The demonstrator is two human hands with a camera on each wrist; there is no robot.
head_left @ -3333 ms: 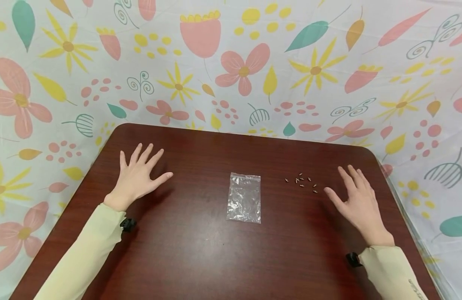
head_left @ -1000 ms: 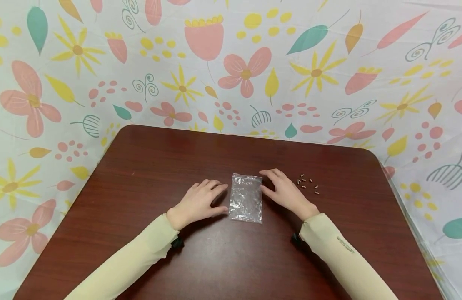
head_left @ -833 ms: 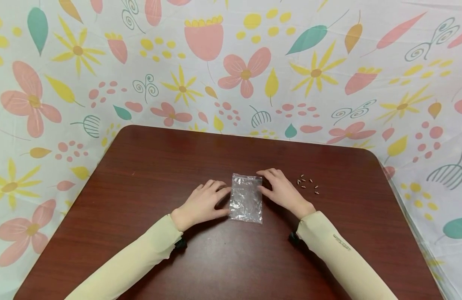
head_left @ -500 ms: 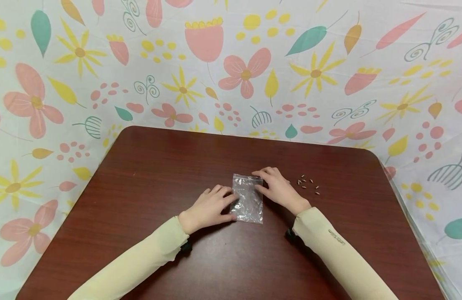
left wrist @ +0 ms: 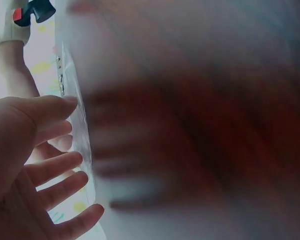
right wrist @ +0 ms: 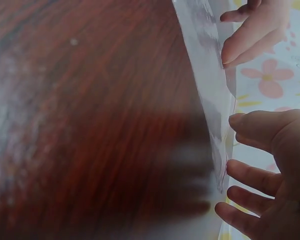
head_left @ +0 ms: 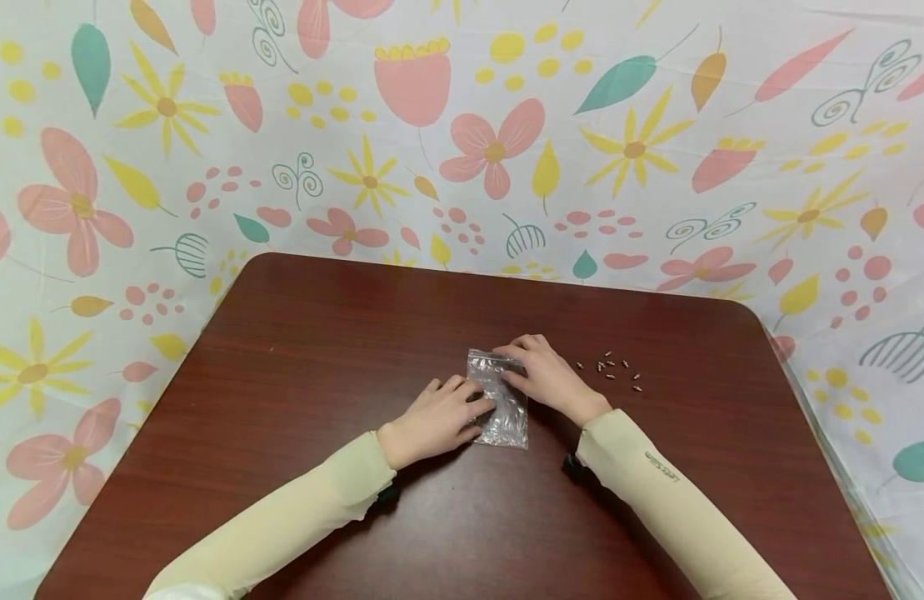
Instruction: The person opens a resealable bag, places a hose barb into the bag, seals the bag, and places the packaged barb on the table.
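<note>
A clear plastic zip bag lies flat on the table, its zip strip towards the far side. My left hand comes over its left edge, with spread, slightly bent fingers touching the film. At the upper right corner is my right hand, thumb and fingertips on the bag near the zip and apart from each other. In the right wrist view the right hand has its fingertips right at the bag's film. The left wrist view shows the left thumb and fingers apart, beside the film.
Several small metal pieces, like tiny screws, lie scattered just right of the right hand. The dark red wooden table ends at a flower-patterned cloth behind it and at both sides.
Both hands have come in from the table's sides to the bag. Over the last second the left hand has slid right onto the bag and the right hand leftward over its corner.
</note>
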